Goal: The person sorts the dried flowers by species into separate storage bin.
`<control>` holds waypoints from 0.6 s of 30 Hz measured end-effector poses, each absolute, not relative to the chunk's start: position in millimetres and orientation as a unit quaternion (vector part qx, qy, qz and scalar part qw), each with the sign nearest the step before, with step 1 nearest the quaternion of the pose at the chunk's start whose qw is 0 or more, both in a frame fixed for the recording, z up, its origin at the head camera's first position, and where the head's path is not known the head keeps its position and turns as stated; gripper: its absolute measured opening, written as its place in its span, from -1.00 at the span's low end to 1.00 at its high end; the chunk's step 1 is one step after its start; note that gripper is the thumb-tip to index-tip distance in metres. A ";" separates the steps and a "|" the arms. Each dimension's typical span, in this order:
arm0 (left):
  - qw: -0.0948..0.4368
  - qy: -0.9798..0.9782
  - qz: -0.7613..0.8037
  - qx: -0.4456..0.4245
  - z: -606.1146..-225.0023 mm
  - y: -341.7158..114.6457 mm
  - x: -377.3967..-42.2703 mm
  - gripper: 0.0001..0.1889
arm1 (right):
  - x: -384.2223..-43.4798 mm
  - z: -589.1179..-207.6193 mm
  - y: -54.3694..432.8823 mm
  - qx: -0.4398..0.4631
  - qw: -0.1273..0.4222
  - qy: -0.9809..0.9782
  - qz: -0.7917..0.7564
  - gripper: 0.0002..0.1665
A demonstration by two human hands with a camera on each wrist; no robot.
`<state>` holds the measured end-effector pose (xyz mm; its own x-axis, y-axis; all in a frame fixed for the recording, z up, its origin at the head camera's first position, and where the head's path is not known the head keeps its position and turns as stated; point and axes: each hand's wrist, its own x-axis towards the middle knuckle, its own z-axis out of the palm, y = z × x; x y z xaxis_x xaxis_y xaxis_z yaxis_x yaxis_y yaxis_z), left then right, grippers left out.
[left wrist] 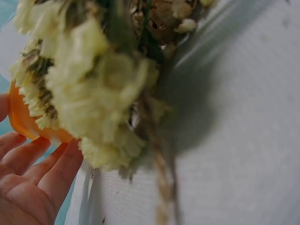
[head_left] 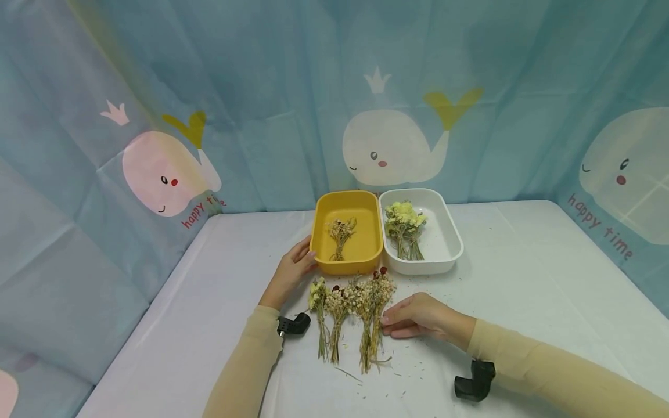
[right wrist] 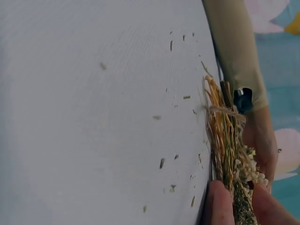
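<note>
My left hand (head_left: 292, 270) rests against the left side of the yellow tray (head_left: 349, 267), its fingers fairly straight. In the left wrist view those fingers (left wrist: 61, 168) meet the tray's edge beside a blurred pale yellow flower head (left wrist: 98, 89). Several tied bunches of dried flowers lie side by side below the trays. My right hand (head_left: 425, 316) is at the right side of the rightmost bunch (head_left: 377, 310), fingertips right at its stems. Seen from the right wrist, thumb and finger stand apart with the dried stems (right wrist: 222, 140) between and beyond them.
Inside the yellow tray lies one small dried bunch (head_left: 341, 235). The white tray (head_left: 446, 244), beside it on the right, holds yellow flower bunches (head_left: 405, 223). Bits of stem (head_left: 349, 375) litter the white table (head_left: 522, 261). A whale-print curtain (head_left: 292, 157) hangs behind.
</note>
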<state>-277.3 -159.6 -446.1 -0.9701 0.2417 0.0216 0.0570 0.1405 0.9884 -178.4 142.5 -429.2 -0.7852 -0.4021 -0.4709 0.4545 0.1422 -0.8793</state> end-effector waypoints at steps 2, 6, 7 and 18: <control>0.071 0.754 0.646 0.099 -445.3 -159.6 -276.6 -0.38 | -177.9 -429.0 140.7 0.026 0.326 0.678 -0.658 -0.69; 0.069 0.757 0.643 0.094 -442.3 -158.5 -273.8 -0.36 | -176.5 -428.9 137.2 0.040 0.316 0.670 -0.671 -0.59; 0.069 0.758 0.642 0.092 -441.7 -158.2 -273.1 -0.35 | -176.1 -429.1 136.6 0.043 0.314 0.668 -0.674 -0.57; 0.071 0.759 0.641 0.094 -441.6 -158.3 -271.9 -0.30 | -170.6 -433.9 131.3 0.061 0.315 0.625 -0.712 -0.79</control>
